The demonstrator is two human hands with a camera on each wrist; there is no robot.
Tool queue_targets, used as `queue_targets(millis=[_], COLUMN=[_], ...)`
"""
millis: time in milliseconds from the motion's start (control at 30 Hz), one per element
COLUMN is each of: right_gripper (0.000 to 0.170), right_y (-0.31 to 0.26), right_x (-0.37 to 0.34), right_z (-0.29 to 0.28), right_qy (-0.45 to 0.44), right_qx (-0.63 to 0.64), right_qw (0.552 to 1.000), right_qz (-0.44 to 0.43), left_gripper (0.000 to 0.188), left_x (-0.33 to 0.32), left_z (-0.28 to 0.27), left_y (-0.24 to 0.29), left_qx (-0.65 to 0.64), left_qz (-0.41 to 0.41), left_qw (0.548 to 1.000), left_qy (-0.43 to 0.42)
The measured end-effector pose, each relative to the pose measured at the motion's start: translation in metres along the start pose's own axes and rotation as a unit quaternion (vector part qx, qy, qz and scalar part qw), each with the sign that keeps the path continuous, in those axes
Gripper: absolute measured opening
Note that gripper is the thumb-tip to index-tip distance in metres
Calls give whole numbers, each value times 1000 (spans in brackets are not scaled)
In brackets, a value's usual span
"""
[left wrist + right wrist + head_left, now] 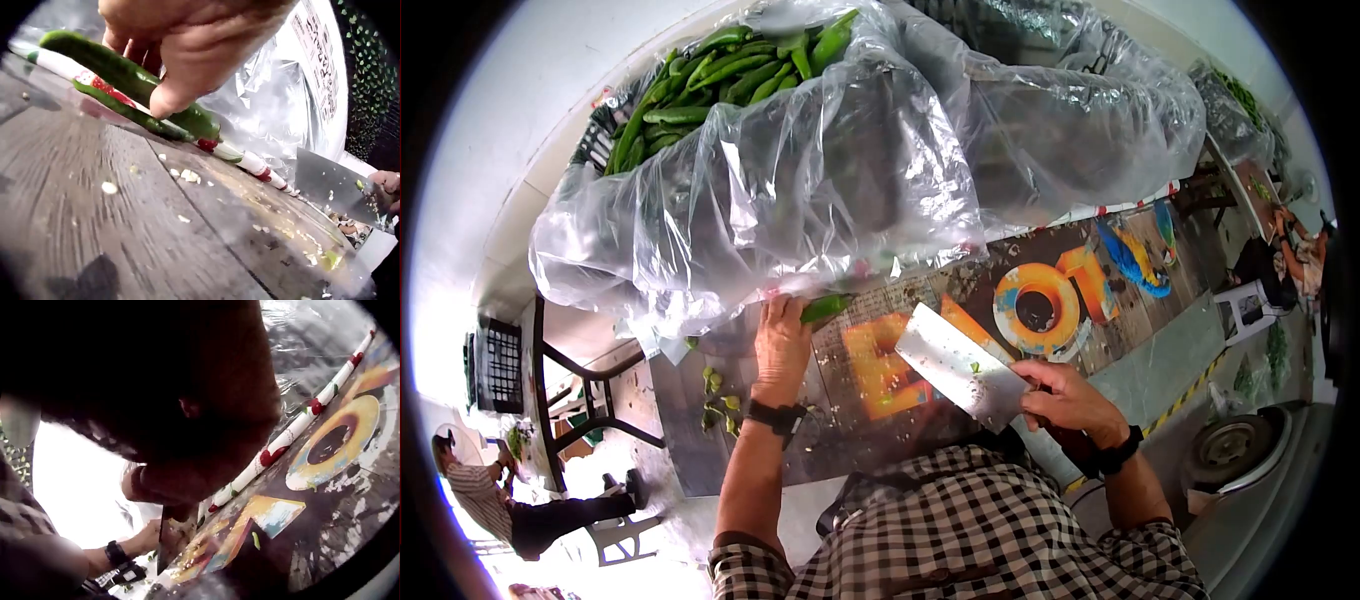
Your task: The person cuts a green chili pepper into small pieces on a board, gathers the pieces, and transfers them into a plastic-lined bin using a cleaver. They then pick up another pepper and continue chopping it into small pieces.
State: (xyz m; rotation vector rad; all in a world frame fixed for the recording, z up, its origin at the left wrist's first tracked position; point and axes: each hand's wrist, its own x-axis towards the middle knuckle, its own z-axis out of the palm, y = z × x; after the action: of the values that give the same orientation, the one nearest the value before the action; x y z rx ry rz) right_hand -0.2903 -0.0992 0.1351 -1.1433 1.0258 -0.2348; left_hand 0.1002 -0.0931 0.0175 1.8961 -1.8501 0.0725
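My left hand [784,345] holds green peppers [825,308] near the table's back edge, under the plastic sheeting. In the left wrist view, thumb and fingers of the left hand [194,50] pinch a large green pepper [119,70], with a thinner one [112,103] alongside. My right hand [1072,402] grips the handle of a broad cleaver [960,368], whose blade has bits stuck on it and points toward the left hand. The right wrist view shows the right hand [206,444] dark, with part of the blade [167,540] below it.
Many peppers [735,70] fill a plastic-lined crate at the back left. Pale seeds [187,176] lie scattered on the painted table [870,430], and stem pieces [718,400] lie at its left. Seated people [485,490] are at far left and far right, near a wheel [1225,445].
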Motion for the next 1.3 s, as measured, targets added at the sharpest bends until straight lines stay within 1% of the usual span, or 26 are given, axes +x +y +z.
queue_targets(millis=[33, 133, 167, 233, 267, 300, 333, 400, 433, 500, 600, 633, 733, 767, 867, 900, 967, 1067, 1200, 1300], right_gripper=[43, 43, 43, 43, 44, 44, 44, 43, 43, 43, 41, 41, 41, 40, 40, 40, 43, 44, 43, 43], right_y=[0, 20, 22, 25, 28, 31, 33, 37, 38, 43, 35, 32, 31, 33, 30, 33, 32, 28, 25, 26], right_x=[0, 5, 6, 9, 10, 10, 11, 14, 15, 20, 22, 23, 28, 30, 32, 34, 34, 33, 31, 32], right_z=[1, 4, 5, 8, 9, 11, 13, 17, 20, 26, 43, 49, 62, 64, 75, 76, 78, 81, 83, 84], right_qy=[-15, -19, -23, -32, -23, -15, -7, 8, 15, 36, 47, 48, 46, 46, 55, 54, 42, 32, 25, 27], right_qx=[-18, -17, -28, -52, -56, -61, -66, -102, -121, -176, -250, -272, -307, -317, -322, -324, -336, -350, -354, -350], right_qw=[1000, 1000, 999, 998, 997, 997, 995, 990, 987, 970, 938, 927, 909, 902, 898, 897, 901, 904, 906, 905], right_qz=[-4, -14, -19, -30, -42, -55, -68, -93, -105, -164, -234, -254, -279, -290, -295, -296, -270, -245, -231, -241], left_gripper=[40, 38, 40, 41, 42, 45, 46, 45, 43, 38, 32, 30, 30, 30, 28, 28, 27, 26, 26, 24], left_x=[-3, -14, -20, -41, -53, -64, -75, -93, -98, -103, -107, -108, -108, -110, -109, -110, -112, -112, -113, -113], left_z=[-4, -25, -37, -46, -50, -52, -53, -47, -45, -42, -38, -35, -33, -31, -33, -31, -26, -26, -25, -26], left_y=[2, 13, 21, 27, 31, 37, 42, 47, 50, 58, 71, 74, 84, 84, 85, 85, 84, 84, 83, 83], left_qx=[-5, -13, -43, -85, -106, -101, -100, -116, -113, -106, -105, -99, -147, -151, -145, -147, -151, -150, -144, -141], left_qz=[6, -47, -54, -59, -61, -51, -59, -82, -86, -94, -152, -144, -206, -186, -187, -181, -171, -161, -162, -166], left_qw=[1000, 998, 997, 992, 989, 990, 988, 983, 983, 985, 975, 978, 960, 966, 966, 968, 972, 974, 974, 973], left_qy=[-1, -45, -45, -70, -82, -86, -101, -120, -114, -102, -120, -114, -122, -94, -106, -91, -62, -53, -62, -75])
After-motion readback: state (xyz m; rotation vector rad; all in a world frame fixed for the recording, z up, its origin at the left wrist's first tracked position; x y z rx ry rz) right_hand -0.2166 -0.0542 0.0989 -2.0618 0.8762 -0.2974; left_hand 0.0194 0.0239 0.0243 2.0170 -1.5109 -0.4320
